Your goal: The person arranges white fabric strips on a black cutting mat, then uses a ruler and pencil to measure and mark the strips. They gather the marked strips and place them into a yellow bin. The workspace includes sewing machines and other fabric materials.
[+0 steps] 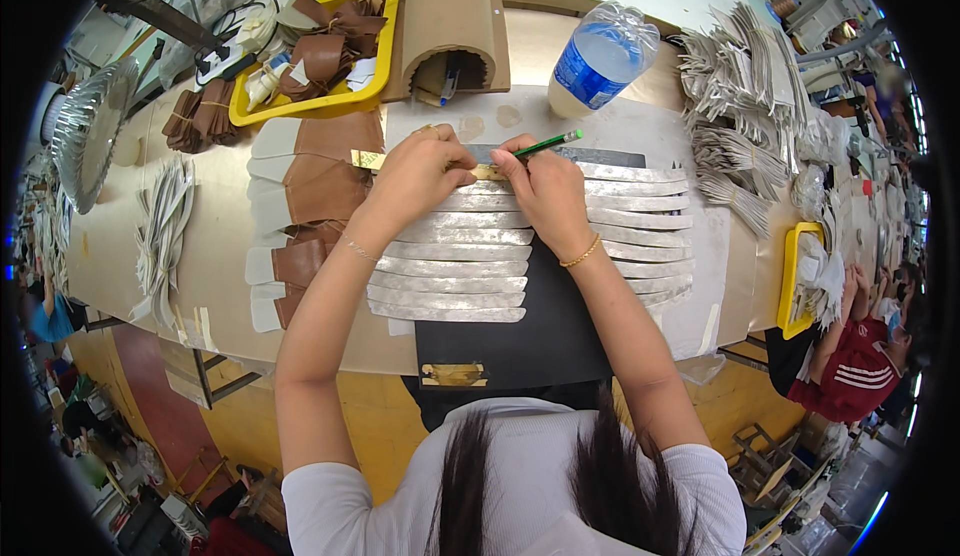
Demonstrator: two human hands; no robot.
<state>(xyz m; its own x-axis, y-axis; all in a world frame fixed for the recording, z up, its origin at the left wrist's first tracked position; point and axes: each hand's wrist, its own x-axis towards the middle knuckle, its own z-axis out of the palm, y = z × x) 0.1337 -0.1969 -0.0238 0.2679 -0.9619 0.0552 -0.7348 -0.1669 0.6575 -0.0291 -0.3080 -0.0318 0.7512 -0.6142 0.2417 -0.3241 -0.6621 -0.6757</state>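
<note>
In my right hand (552, 188), closed in a writing grip, is a green pencil (555, 143), its back end pointing up to the right. My left hand (425, 173) is closed, with fingertips pinched at a narrow gold-coloured strip (368, 159) that shows on both sides of it. Both hands meet over the top of a column of silvery-grey strips (447, 283), laid one below another. A second column of such strips (640, 223) lies right of my right forearm. Under them is a black board (510, 348). The pencil's tip is hidden by my fingers.
Brown and white leather pieces (330, 181) lie left of my arm. Beyond stand a yellow tray (240, 114) of brown pieces, a cardboard tube (447, 16) and a water bottle (603, 61). Bundled pale strips (740, 66) are piled right. A co-worker in red (850, 366) sits right.
</note>
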